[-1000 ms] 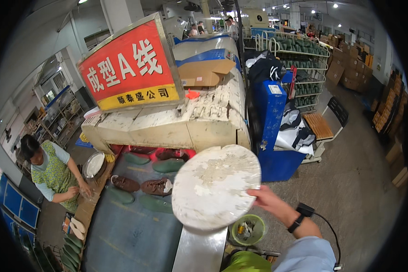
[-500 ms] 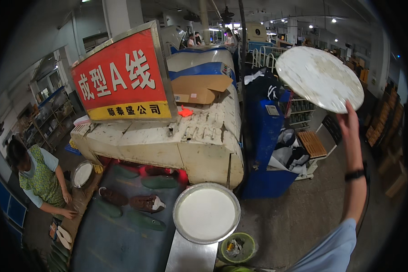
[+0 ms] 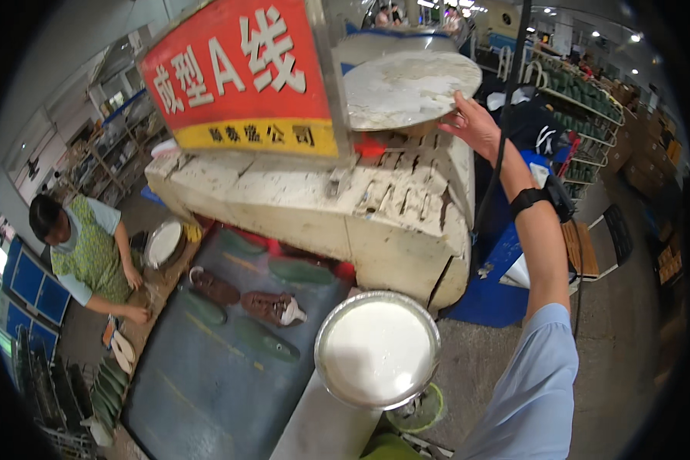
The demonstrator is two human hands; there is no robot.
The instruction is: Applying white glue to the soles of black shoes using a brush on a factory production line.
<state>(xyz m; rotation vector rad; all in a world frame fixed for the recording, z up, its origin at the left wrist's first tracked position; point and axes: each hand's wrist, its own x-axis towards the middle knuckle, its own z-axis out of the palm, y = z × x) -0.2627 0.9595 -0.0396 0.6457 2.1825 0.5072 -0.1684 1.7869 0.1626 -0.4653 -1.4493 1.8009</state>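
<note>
My right hand (image 3: 474, 126) grips the near right edge of a large round white lid (image 3: 406, 88), smeared with pale residue. It holds the lid nearly flat over the top of the cream machine housing (image 3: 284, 195), beside a red and yellow sign (image 3: 234, 73). Whether the lid touches the housing I cannot tell. Below stands a round metal basin (image 3: 320, 353) of white liquid (image 3: 377, 349), uncovered, at the end of a narrow pale bench (image 3: 322, 429). My left hand is out of sight.
A dark conveyor belt (image 3: 199, 391) carries brown shoes (image 3: 271, 307) and green shoe lasts (image 3: 264, 341). Across it a person (image 3: 92, 253) in a green patterned apron works by a second basin (image 3: 163, 244). A green bin (image 3: 433, 410) stands beside my basin; a dark vertical pole (image 3: 506, 115) crosses near my wrist.
The lid has swung left and tipped flatter, from out over the right side to above the machine, still in my right hand. The whole view has turned a little.
</note>
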